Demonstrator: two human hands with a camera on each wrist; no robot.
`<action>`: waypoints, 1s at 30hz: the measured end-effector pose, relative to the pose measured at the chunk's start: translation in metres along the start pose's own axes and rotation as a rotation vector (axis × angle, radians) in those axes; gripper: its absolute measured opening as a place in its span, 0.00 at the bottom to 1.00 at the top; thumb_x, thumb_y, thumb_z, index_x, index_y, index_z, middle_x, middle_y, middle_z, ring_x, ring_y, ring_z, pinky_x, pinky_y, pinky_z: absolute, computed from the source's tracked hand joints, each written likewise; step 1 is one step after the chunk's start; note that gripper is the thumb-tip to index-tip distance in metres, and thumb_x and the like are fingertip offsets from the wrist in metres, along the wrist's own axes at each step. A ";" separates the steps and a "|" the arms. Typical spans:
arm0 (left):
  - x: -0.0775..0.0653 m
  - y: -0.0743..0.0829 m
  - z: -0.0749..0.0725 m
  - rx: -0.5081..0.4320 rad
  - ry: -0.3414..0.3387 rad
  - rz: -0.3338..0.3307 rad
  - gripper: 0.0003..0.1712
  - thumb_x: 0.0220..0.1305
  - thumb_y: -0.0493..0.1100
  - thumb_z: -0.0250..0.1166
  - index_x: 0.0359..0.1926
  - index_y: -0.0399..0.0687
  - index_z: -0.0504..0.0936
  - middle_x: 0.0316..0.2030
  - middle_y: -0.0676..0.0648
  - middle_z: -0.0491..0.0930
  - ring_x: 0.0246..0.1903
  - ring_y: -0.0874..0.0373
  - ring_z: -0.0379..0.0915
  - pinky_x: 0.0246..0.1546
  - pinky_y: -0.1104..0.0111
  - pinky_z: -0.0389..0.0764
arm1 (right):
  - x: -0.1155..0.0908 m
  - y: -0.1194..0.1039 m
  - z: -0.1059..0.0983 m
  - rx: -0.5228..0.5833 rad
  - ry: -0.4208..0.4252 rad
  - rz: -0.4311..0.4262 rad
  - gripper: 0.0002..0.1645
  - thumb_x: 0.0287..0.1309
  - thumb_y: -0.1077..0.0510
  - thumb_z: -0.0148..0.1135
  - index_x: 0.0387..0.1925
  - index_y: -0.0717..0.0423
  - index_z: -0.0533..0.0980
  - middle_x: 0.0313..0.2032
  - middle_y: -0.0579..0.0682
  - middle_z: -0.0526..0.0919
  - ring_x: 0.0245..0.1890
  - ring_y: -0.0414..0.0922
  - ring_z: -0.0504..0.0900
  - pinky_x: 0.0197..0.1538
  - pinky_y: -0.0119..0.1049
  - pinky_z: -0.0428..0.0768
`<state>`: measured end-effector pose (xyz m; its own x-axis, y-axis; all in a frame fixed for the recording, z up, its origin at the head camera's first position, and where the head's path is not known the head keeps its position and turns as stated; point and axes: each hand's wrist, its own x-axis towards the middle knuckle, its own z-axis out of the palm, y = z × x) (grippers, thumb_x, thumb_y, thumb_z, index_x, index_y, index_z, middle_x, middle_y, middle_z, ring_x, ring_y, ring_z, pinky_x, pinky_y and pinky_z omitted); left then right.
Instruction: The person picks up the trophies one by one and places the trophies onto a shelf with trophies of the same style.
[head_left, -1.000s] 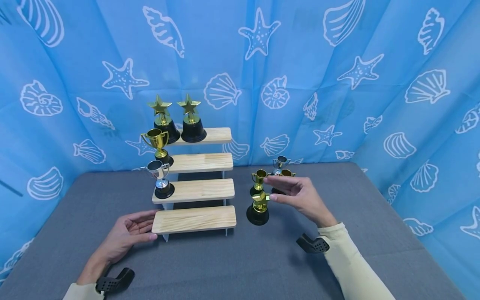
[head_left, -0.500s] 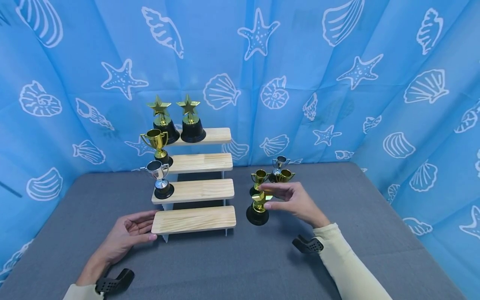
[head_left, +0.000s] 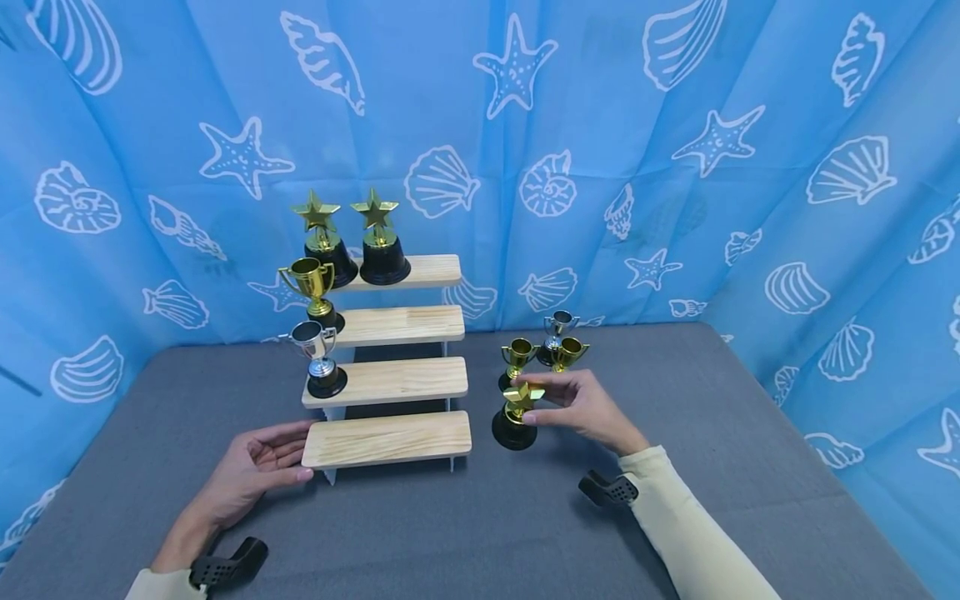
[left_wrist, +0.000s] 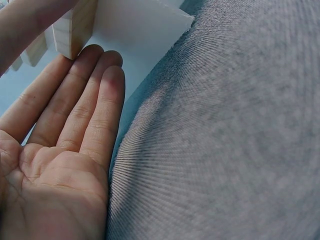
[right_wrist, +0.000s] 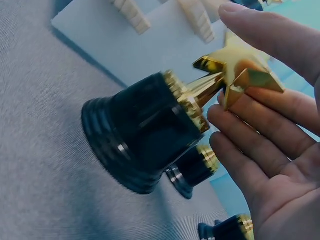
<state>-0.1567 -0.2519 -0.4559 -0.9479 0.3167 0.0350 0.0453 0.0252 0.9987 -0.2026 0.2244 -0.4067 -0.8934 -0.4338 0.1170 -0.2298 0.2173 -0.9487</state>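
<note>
My right hand point(head_left: 577, 408) is around a gold star trophy point(head_left: 517, 412) with a black base, which stands upright on the table. In the right wrist view, the fingers lie behind the star point(right_wrist: 242, 67), and the thumb point(right_wrist: 265, 27) shows a gap from it. My left hand point(head_left: 247, 471) rests at the left end of the lowest step of a wooden display stand point(head_left: 390, 440). Its fingers point(left_wrist: 85, 102) are nearly straight, with tips against or beside the step's end; contact is hard to tell. Behind the star trophy stand two gold cups point(head_left: 519, 357) and a silver cup point(head_left: 558, 325).
On the stand's top step are two star trophies point(head_left: 384, 258). A gold cup trophy point(head_left: 312, 283) and a silver cup trophy point(head_left: 322, 367) occupy the left ends of the two middle steps. A blue shell-patterned curtain point(head_left: 600, 167) hangs behind the grey table point(head_left: 465, 533).
My right hand has moved left and slightly nearer, from beside the gold cups to around the star trophy. The left hand and the trophies stay in place.
</note>
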 end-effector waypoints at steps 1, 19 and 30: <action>0.000 0.000 0.000 -0.001 -0.002 0.003 0.42 0.57 0.22 0.69 0.68 0.15 0.58 0.61 0.31 0.76 0.54 0.63 0.80 0.56 0.69 0.82 | 0.000 0.002 0.001 -0.006 0.000 0.009 0.33 0.53 0.63 0.78 0.61 0.63 0.78 0.59 0.57 0.82 0.60 0.50 0.80 0.66 0.49 0.78; 0.002 -0.004 -0.003 -0.004 -0.012 0.011 0.41 0.56 0.23 0.70 0.67 0.16 0.60 0.55 0.57 0.82 0.54 0.63 0.80 0.57 0.69 0.82 | 0.002 0.020 0.007 -0.075 -0.005 0.063 0.31 0.51 0.59 0.79 0.56 0.66 0.81 0.50 0.58 0.86 0.52 0.52 0.85 0.53 0.38 0.87; 0.003 -0.004 -0.003 -0.003 -0.007 0.012 0.40 0.57 0.23 0.70 0.67 0.17 0.62 0.55 0.56 0.82 0.54 0.62 0.80 0.57 0.68 0.82 | 0.002 0.030 0.009 -0.104 0.007 0.077 0.26 0.50 0.59 0.80 0.50 0.64 0.83 0.45 0.55 0.88 0.47 0.50 0.86 0.51 0.38 0.87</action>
<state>-0.1603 -0.2541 -0.4594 -0.9449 0.3238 0.0472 0.0563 0.0187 0.9982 -0.2080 0.2222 -0.4378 -0.9124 -0.4065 0.0474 -0.1988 0.3391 -0.9195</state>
